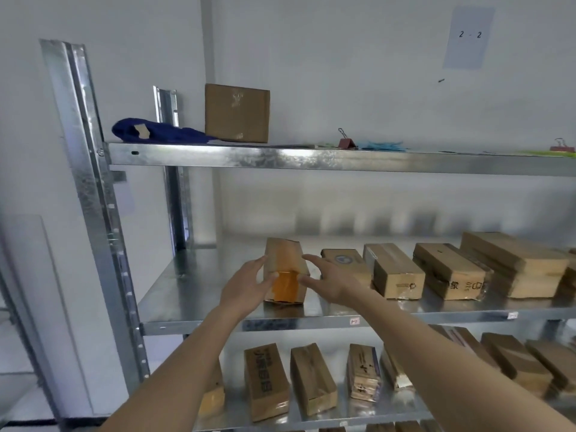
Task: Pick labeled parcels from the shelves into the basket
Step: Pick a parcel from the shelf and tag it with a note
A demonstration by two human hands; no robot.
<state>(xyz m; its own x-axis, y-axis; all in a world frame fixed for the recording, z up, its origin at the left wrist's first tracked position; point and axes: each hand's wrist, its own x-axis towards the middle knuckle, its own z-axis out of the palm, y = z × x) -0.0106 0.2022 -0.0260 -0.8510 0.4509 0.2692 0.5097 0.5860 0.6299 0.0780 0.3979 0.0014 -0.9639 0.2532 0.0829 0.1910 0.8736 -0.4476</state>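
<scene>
A small cardboard parcel with orange tape over its front end lies lengthwise at the left end of the middle shelf. My left hand lies against its left side, fingers nearly straight and the thumb touching the taped front. My right hand flanks its right side with fingers spread and the thumb at the front corner. Neither hand curls round the parcel. No basket is in view.
More cardboard parcels stand in a row to the right on the same shelf, and others on the shelf below. The top shelf holds a brown box, a blue cloth and binder clips. A metal upright stands at left.
</scene>
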